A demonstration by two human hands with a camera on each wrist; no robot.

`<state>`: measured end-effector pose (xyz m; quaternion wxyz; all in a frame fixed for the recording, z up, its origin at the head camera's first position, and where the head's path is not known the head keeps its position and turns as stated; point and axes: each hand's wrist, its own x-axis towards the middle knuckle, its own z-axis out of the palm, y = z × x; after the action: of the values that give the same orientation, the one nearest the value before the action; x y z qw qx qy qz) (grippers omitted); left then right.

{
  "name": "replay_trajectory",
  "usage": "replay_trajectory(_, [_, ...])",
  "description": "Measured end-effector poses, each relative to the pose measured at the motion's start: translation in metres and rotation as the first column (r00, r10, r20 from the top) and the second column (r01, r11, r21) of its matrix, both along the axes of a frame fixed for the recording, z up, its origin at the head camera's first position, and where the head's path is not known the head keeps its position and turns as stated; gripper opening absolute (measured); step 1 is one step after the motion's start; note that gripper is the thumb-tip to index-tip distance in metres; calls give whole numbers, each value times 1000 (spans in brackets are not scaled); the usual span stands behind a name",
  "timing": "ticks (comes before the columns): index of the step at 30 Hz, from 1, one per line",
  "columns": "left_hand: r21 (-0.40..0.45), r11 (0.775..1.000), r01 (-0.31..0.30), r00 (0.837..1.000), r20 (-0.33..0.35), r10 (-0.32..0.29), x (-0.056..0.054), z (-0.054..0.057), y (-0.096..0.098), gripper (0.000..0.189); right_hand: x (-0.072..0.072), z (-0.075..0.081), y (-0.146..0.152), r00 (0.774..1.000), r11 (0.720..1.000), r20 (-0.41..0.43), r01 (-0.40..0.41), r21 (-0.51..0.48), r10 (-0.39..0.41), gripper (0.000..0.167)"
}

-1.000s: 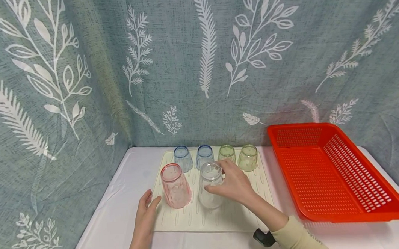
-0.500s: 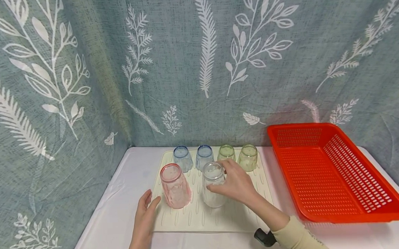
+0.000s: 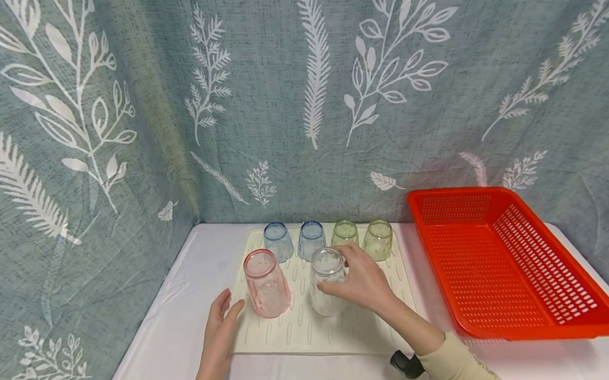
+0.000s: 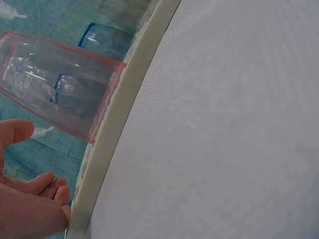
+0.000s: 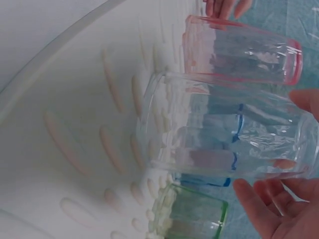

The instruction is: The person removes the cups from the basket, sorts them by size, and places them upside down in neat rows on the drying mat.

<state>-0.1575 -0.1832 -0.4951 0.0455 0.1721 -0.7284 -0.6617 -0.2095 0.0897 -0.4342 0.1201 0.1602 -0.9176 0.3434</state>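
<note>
Upside down on a cream ribbed drying mat (image 3: 296,337) stands a tall clear glass (image 3: 327,298). My right hand (image 3: 363,281) holds it near its upturned base, thumb on the near side and fingers around the far side. To its left is a tall pink glass (image 3: 268,289), also upside down. My left hand (image 3: 222,320) is beside the pink glass, apart from it, with fingers loosely bent and nothing in them. In the left wrist view, a gap separates the left thumb (image 4: 17,132) from the pink glass.
Behind are two short blue glasses (image 3: 279,246) (image 3: 312,244) and two short green ones (image 3: 345,231) (image 3: 378,243), all upside down. A red perforated plastic basket (image 3: 487,278) sits right of the mat. A leaf-patterned curtain (image 3: 279,99) hangs behind the white-covered table (image 3: 177,328).
The clear glass has shifted slightly to the right on the mat with my right hand on it. My left hand has stayed nearly still beside the pink glass.
</note>
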Motion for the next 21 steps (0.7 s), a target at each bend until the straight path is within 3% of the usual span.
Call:
replay_trajectory(13, [8, 1000, 9, 1000, -4, -9, -1, -2, -1, 73, 2, -3, 6, 999, 997, 27, -42, -63, 44, 64])
replay_trajectory(21, [-33, 999, -8, 1000, -18, 7, 1, 0, 0, 69, 7, 1, 25, 998, 996, 53, -37, -79, 41, 67])
